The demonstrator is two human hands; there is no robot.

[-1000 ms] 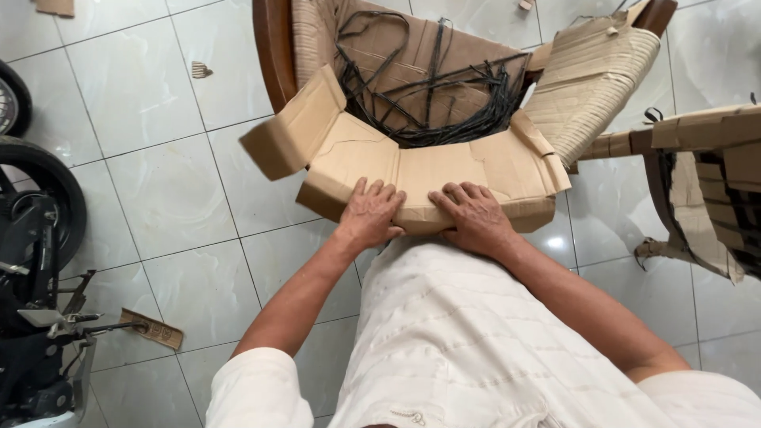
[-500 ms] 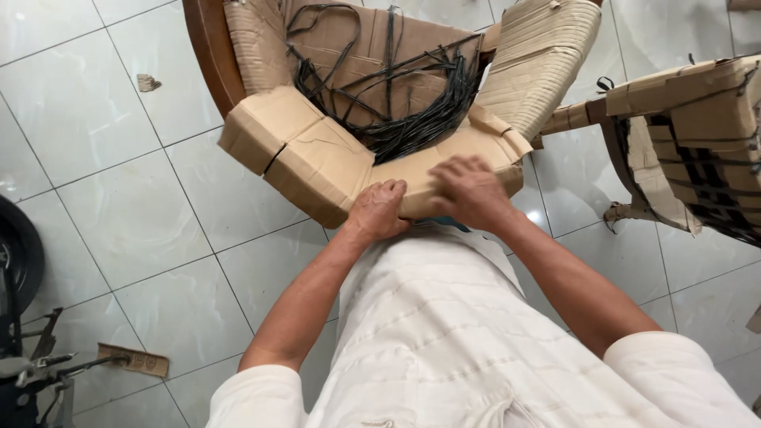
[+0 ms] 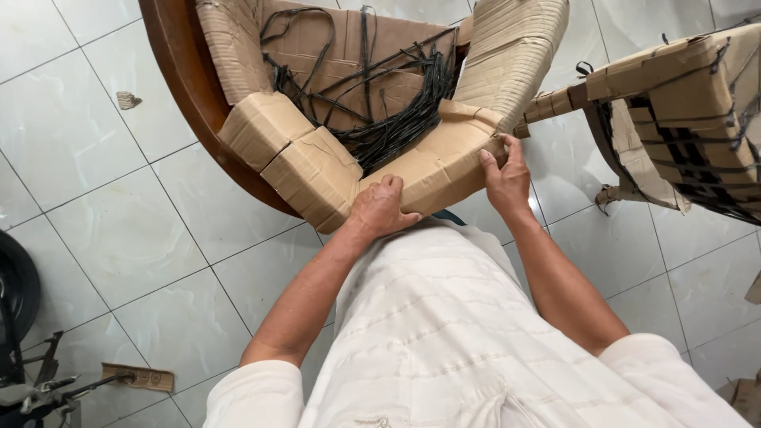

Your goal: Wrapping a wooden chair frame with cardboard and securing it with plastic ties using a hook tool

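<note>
cardboard wrapping (image 3: 412, 170) covers the front edge of a round wooden chair (image 3: 178, 87) in the upper middle of the frame, folded in tan panels over the seat rim and taped at the corners. the left hand (image 3: 380, 210) lies flat on the lower front face of the wrapping near the centre of the frame, fingers close together and pressed against the card, thumb tucked toward the person's body. the right hand (image 3: 507, 178) grips the wrapping's right end, fingers curled over the top edge and thumb on the outer face, so the card is pinched between them.

inside the chair, a tangle of black plastic straps (image 3: 380, 119) lies loose over more cardboard that lines the seat and back. the chair's right arm, wrapped in ribbed corrugated paper (image 3: 511, 51), rises toward the top of the frame.

at the right edge stands a second wrapped piece of furniture (image 3: 682, 103), bound in cardboard with black straps, well apart from the hands. the person's white garment (image 3: 460, 333) fills the lower middle. pale glossy floor tiles (image 3: 103, 230) spread to the left; a small cardboard scrap (image 3: 139, 376) lies in the lower left, beside dark metal parts (image 3: 32, 388) at the corner.
</note>
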